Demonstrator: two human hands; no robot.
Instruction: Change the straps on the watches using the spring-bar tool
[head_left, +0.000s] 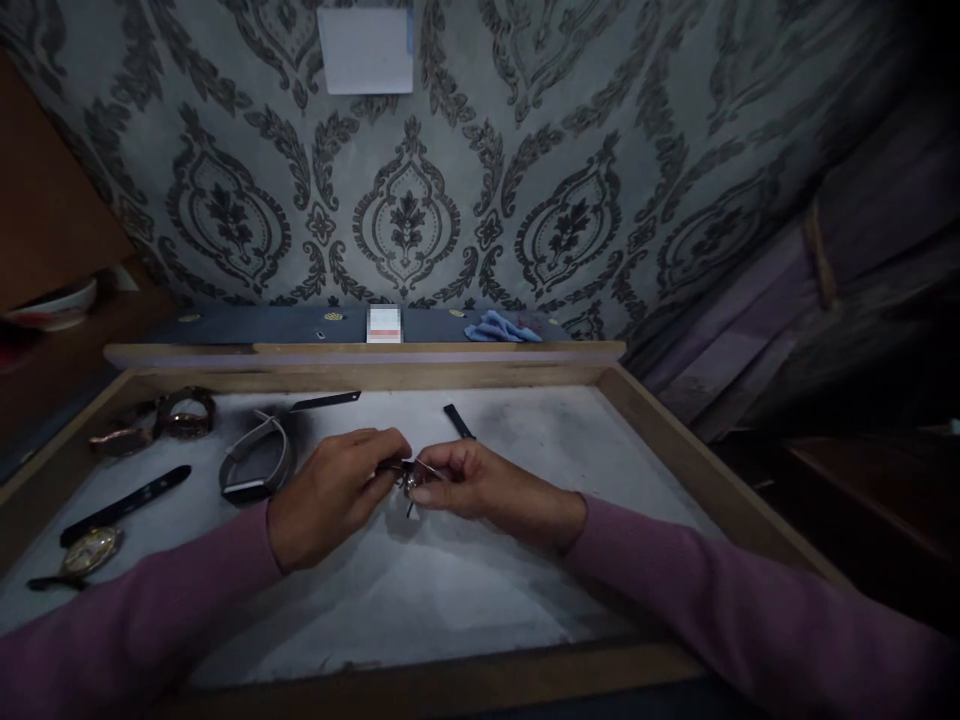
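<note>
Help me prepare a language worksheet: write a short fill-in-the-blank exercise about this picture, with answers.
1. Of the left hand and the right hand, ____ are at the small shiny piece.
2. The gold-faced watch lies nearer the ____ (left/right) side of the tray.
3. The colour of the crumpled cloth beyond the tray is ____.
4. The short black strip lies nearer the ____ (left/right) hand.

Missing words: both; left; blue; right.

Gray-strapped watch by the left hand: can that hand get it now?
Probably yes: the gray-strapped watch lies close beside the left hand, with nothing seen between. But that hand looks busy with a small shiny thing, so it might need freeing first.
</note>
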